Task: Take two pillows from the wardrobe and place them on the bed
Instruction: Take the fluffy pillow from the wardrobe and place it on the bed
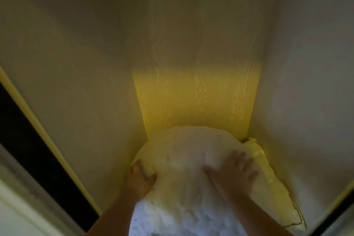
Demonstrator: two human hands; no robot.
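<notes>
A big white pillow (183, 161) bulges out of the wardrobe (191, 63) compartment, low in the middle of the head view. My left hand (139, 178) clasps its left edge, thumb on top and fingers hidden underneath. Spread flat, my right hand (234, 172) presses on the pillow's upper right side, somewhat blurred. A second, yellowish pillow (268, 178) lies beneath and to the right, squeezed against the right wall, with a dark thread hanging at its front corner.
The wardrobe's pale wood-grain back panel (195, 92) and plain side walls close in tightly on both sides. A dark gap and door frame edge (38, 159) run diagonally at the lower left. Another frame edge (335, 214) crosses the lower right corner.
</notes>
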